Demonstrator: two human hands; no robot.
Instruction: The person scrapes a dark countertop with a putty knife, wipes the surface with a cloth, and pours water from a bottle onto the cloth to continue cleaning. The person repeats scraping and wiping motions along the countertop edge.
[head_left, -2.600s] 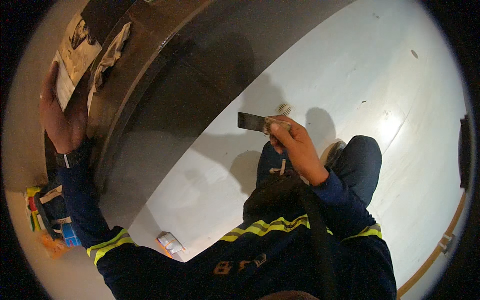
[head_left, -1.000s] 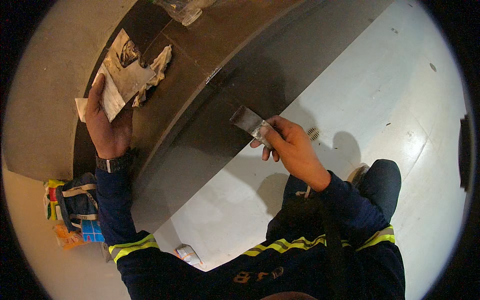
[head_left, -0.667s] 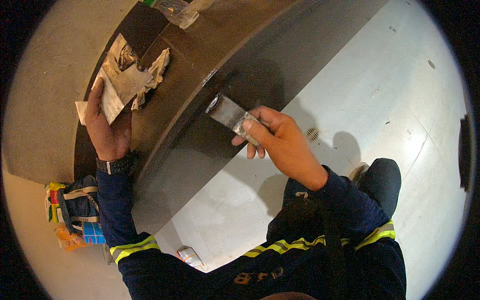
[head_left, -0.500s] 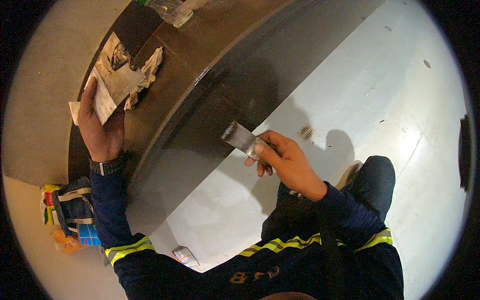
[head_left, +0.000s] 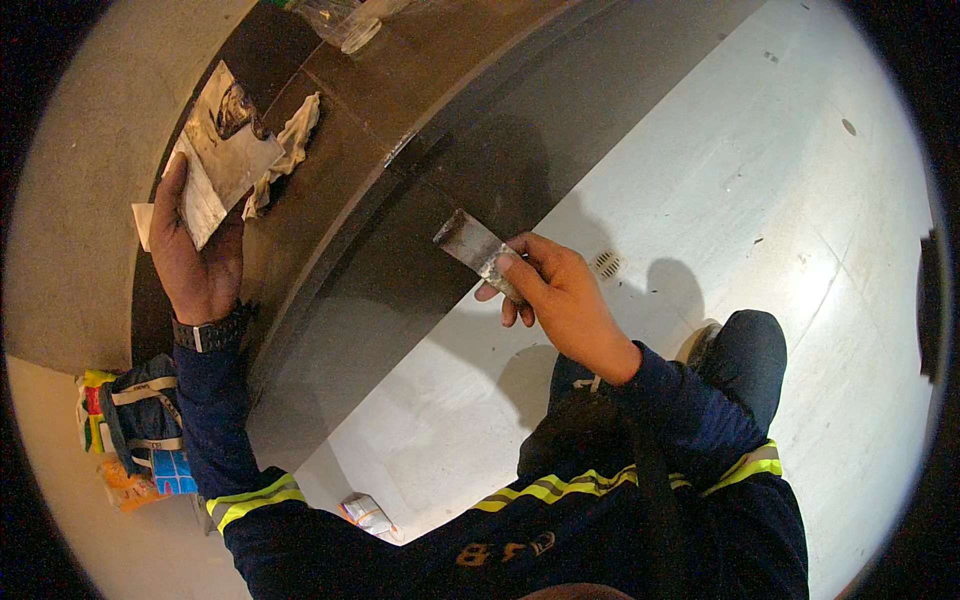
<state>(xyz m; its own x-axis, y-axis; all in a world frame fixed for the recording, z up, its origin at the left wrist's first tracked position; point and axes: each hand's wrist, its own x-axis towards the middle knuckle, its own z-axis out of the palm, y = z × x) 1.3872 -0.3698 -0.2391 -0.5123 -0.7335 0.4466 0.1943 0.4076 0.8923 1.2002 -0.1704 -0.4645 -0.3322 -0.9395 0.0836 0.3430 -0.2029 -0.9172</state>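
Observation:
My left hand (head_left: 197,255) grips a bent, pale piece of cardboard (head_left: 243,163) above the dark curved ledge, its thumb lying along the near fold. A smear of dark paste (head_left: 234,108) sits on the cardboard's far part. Beside it, a crumpled off-white rag (head_left: 296,140) rests on the ledge. Pinched between the thumb and fingers of my right hand (head_left: 570,300) is a flat metal scraper (head_left: 470,243), with dark residue along its far edge. The scraper is held in the air before the ledge's dark front face, apart from the cardboard.
The dark brown ledge (head_left: 350,190) curves across from upper right to lower left. A clear plastic container (head_left: 360,35) stands at its far end. A dark bag (head_left: 148,410) and colourful packages lie at left. A small packet (head_left: 370,517) and a drain grate (head_left: 606,264) are on the pale floor.
My right hand has moved slightly up and left with the scraper, whose far end now sits higher. The left hand and cardboard have shifted a little leftward in view.

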